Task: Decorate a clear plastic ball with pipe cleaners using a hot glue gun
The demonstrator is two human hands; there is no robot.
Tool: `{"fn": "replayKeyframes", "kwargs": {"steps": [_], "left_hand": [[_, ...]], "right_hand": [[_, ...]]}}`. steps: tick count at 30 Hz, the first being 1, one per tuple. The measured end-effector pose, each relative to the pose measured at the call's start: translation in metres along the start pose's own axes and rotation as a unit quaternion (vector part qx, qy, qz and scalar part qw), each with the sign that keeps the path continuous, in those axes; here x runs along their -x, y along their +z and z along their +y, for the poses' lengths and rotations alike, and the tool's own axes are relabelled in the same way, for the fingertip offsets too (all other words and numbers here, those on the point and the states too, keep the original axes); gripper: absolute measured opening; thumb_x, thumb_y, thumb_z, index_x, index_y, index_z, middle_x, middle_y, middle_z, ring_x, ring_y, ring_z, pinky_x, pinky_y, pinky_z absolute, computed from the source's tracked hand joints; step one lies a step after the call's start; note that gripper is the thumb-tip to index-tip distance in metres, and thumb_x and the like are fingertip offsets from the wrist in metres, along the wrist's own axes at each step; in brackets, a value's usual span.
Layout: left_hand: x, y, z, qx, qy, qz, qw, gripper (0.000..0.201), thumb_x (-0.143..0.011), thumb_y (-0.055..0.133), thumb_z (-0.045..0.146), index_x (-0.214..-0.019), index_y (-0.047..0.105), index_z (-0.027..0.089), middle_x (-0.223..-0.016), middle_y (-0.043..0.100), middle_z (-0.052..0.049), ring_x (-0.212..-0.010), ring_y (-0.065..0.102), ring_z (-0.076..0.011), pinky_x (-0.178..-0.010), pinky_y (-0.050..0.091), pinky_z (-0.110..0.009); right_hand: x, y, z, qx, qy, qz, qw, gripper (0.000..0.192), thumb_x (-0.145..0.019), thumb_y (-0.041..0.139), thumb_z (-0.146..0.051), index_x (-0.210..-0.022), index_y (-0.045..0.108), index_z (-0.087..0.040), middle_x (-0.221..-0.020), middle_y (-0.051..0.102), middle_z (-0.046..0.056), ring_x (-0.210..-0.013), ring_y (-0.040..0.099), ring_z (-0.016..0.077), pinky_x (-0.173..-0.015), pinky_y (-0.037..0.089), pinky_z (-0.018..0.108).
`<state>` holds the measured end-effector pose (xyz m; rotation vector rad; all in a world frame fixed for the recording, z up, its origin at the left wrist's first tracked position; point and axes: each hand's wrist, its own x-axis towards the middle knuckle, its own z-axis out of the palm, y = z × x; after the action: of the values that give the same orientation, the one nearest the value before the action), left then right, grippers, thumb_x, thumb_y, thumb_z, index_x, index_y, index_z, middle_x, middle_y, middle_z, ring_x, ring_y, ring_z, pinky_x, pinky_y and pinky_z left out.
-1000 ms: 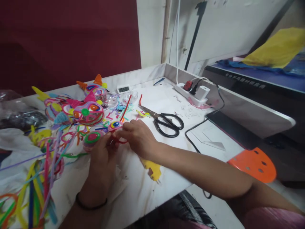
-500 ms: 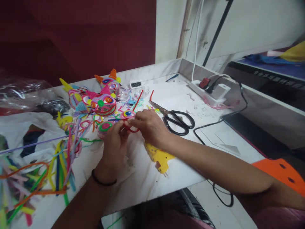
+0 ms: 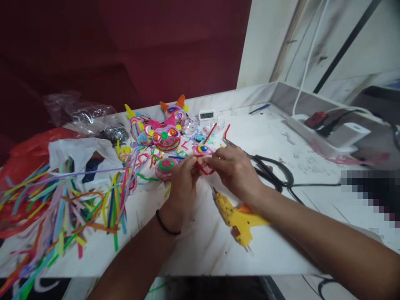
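Observation:
My left hand (image 3: 184, 179), with a dark band at the wrist, pinches a red pipe cleaner (image 3: 205, 170) bent into a curve. On its other side my right hand (image 3: 234, 171) is closed on the same pipe cleaner, fingertips close to the left ones. Just beyond the fingertips is a pink disc with a blue and yellow eye (image 3: 203, 149); whether it is joined to the red piece I cannot tell. A pink disc with a green ring (image 3: 166, 166) lies beside my left hand. Below my right hand rests a yellow glue gun (image 3: 236, 216). Black-handled scissors (image 3: 275, 168) lie partly behind that hand.
Colourful pipe-cleaner animal figures (image 3: 165, 135) stand at the back, near a small digital clock (image 3: 206, 115). Loose pipe cleaners (image 3: 68, 216) and plastic bags (image 3: 78, 146) spread over the left. A power strip (image 3: 321, 133) with cables sits by the right-hand ledge.
The view has swung left, so the table's contents appear further right and more pipe cleaners show. Both hands stay together on the red pipe cleaner. More of the glue gun is visible.

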<state>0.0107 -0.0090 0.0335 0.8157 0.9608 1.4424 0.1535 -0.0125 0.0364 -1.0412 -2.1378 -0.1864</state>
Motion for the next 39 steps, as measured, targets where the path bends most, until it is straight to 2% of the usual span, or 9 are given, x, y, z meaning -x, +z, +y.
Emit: {"fn": "replayKeyframes", "kwargs": {"steps": [2,4,7,12,16,23,28,34,39], "left_hand": [[0.0011,0.0005,-0.0014,0.022,-0.004,-0.012,1.000,0.010,-0.066,0.068,0.021,-0.060,0.061,0.017,-0.061,0.061,0.001,-0.054,0.054,-0.0090,-0.050,0.042,-0.019],[0.0021,0.0010,-0.0013,0.070,-0.037,-0.003,0.997,0.010,-0.064,0.069,0.021,-0.061,0.061,0.016,-0.060,0.061,0.002,-0.053,0.054,-0.0086,-0.049,0.041,-0.019],[0.0030,0.0006,-0.0005,0.093,-0.049,0.008,0.994,0.012,-0.060,0.071,0.021,-0.062,0.061,0.015,-0.062,0.064,0.000,-0.055,0.056,-0.0098,-0.052,0.043,-0.020],[0.0027,-0.0019,-0.0021,0.080,-0.059,0.034,0.994,0.014,-0.055,0.071,0.022,-0.058,0.058,0.018,-0.060,0.061,0.000,-0.055,0.054,-0.0110,-0.049,0.039,-0.020],[0.0039,-0.0029,-0.0027,0.064,-0.046,0.020,0.997,0.016,-0.059,0.067,0.021,-0.052,0.053,0.019,-0.054,0.055,0.002,-0.053,0.049,-0.0107,-0.049,0.038,-0.020],[0.0054,-0.0064,-0.0049,0.051,-0.032,-0.001,0.998,0.014,-0.063,0.065,0.021,-0.054,0.054,0.020,-0.063,0.060,-0.002,-0.058,0.053,-0.0137,-0.052,0.040,-0.023],[0.0029,-0.0071,-0.0087,0.062,-0.027,0.004,0.998,0.014,-0.063,0.066,0.020,-0.056,0.054,0.022,-0.062,0.059,-0.002,-0.062,0.056,-0.0160,-0.057,0.045,-0.026],[0.0023,-0.0075,-0.0101,0.073,-0.029,-0.007,0.997,0.011,-0.065,0.065,0.018,-0.059,0.056,0.021,-0.064,0.058,0.000,-0.061,0.054,-0.0135,-0.058,0.045,-0.024],[0.0030,-0.0066,-0.0082,0.069,-0.032,0.004,0.997,0.009,-0.063,0.065,0.017,-0.061,0.057,0.020,-0.065,0.060,0.000,-0.060,0.054,-0.0130,-0.059,0.045,-0.025]], "right_hand": [[0.0007,0.0006,-0.0016,0.008,0.000,-0.017,1.000,0.022,-0.093,0.050,-0.016,-0.092,0.071,-0.021,-0.075,0.061,0.004,-0.073,0.048,0.0183,-0.065,0.027,0.032],[0.0015,0.0021,-0.0030,0.021,-0.012,-0.014,1.000,0.024,-0.093,0.048,-0.014,-0.090,0.071,-0.020,-0.072,0.060,0.004,-0.071,0.047,0.0188,-0.063,0.025,0.032],[0.0026,0.0054,-0.0036,0.009,-0.022,-0.016,1.000,0.027,-0.093,0.045,-0.011,-0.092,0.071,-0.019,-0.076,0.062,0.005,-0.074,0.048,0.0196,-0.065,0.027,0.033],[0.0042,0.0095,-0.0033,-0.012,-0.033,-0.003,0.999,0.022,-0.091,0.050,-0.012,-0.092,0.071,-0.018,-0.074,0.062,0.005,-0.072,0.049,0.0196,-0.067,0.030,0.033],[0.0048,0.0088,-0.0042,-0.004,-0.046,0.011,0.999,0.024,-0.092,0.049,-0.011,-0.090,0.072,-0.019,-0.072,0.061,0.005,-0.071,0.048,0.0198,-0.066,0.029,0.033],[0.0037,0.0041,-0.0080,0.027,-0.037,-0.011,0.999,0.028,-0.090,0.048,-0.007,-0.097,0.071,-0.021,-0.076,0.063,0.005,-0.074,0.048,0.0204,-0.066,0.027,0.034],[0.0032,0.0032,-0.0072,0.041,-0.037,-0.026,0.998,0.026,-0.089,0.050,-0.007,-0.099,0.071,-0.020,-0.078,0.064,0.005,-0.074,0.048,0.0203,-0.067,0.026,0.035],[0.0037,0.0023,-0.0079,0.049,-0.039,-0.033,0.997,0.026,-0.089,0.049,-0.006,-0.098,0.070,-0.018,-0.078,0.064,0.005,-0.074,0.047,0.0208,-0.067,0.025,0.035],[0.0037,0.0016,-0.0096,0.055,-0.049,-0.014,0.997,0.026,-0.090,0.047,-0.007,-0.095,0.070,-0.017,-0.074,0.062,0.005,-0.073,0.045,0.0206,-0.066,0.025,0.035]]}}
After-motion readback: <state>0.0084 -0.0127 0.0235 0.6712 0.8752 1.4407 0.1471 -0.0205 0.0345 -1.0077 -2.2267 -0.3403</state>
